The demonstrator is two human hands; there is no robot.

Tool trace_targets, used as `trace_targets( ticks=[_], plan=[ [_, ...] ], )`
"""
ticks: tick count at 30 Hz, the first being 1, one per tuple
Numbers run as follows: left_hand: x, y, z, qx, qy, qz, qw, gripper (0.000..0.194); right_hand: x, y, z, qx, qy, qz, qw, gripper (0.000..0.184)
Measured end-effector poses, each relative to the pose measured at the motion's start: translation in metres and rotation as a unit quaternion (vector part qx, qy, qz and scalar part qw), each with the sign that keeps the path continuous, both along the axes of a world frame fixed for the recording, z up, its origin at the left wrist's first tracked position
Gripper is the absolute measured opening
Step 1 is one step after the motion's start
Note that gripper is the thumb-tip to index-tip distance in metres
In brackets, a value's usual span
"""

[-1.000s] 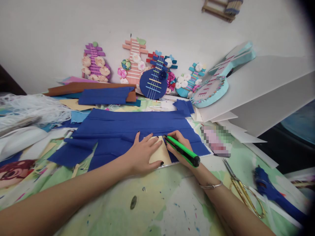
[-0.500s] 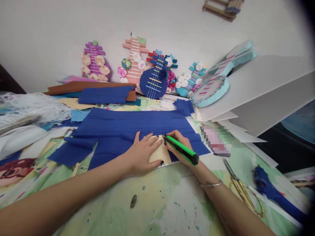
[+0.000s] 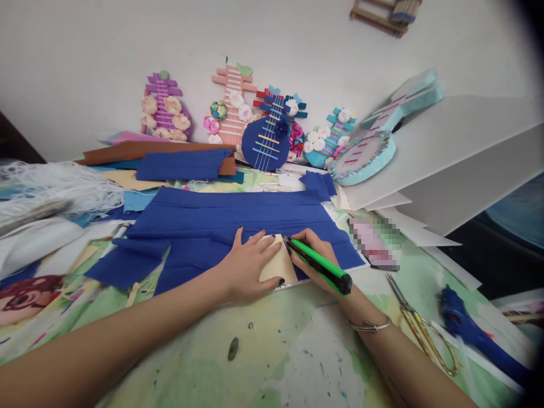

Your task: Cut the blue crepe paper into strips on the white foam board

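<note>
My left hand (image 3: 253, 265) lies flat with spread fingers on a cream-coloured card (image 3: 278, 263), pressing it against a blue sheet (image 3: 238, 212) that looks like crepe paper or cloth. In my right hand (image 3: 317, 252) is a green and black utility knife (image 3: 321, 265), gripped like a pen. Its tip is at the card's right edge, over the blue sheet; the blade itself is too small to make out. Beneath the blue sheet a white board edge (image 3: 361, 265) shows at the right. A loose blue piece (image 3: 127, 260) lies left of the sheet.
Gold-handled scissors (image 3: 420, 328) and a blue glue gun (image 3: 471, 331) lie at the right. Several decorated toy lutes, one dark blue (image 3: 266, 144), lean on the wall. White string (image 3: 59, 187) is heaped at the left, and white boards (image 3: 459, 147) stand at the right.
My right hand and the knife have shifted slightly right and toward me along the card's edge. My left hand stays on the card.
</note>
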State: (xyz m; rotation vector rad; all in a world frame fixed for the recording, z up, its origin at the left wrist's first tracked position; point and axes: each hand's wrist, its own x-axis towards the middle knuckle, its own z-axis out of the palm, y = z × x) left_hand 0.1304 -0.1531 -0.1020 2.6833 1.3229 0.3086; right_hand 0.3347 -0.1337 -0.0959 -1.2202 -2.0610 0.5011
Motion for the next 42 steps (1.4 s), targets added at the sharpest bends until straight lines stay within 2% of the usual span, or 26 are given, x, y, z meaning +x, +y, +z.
trace_targets(
  ticks=[22, 31, 42],
  plan=[
    [0.0003, -0.0001, 0.0004, -0.009, 0.001, 0.004, 1.0, 0.069, 0.0, -0.0057, 0.0024, -0.011, 0.006, 0.009, 1.0, 0.017],
    [-0.0009, 0.0003, -0.001, -0.011, -0.001, 0.005, 1.0, 0.07, 0.006, -0.0044, -0.0047, 0.007, -0.005, 0.011, 1.0, 0.017],
    [-0.0014, -0.0003, -0.001, 0.003, -0.007, 0.003, 1.0, 0.068, 0.001, -0.009, 0.0016, -0.001, -0.014, -0.004, 1.0, 0.018]
  ],
)
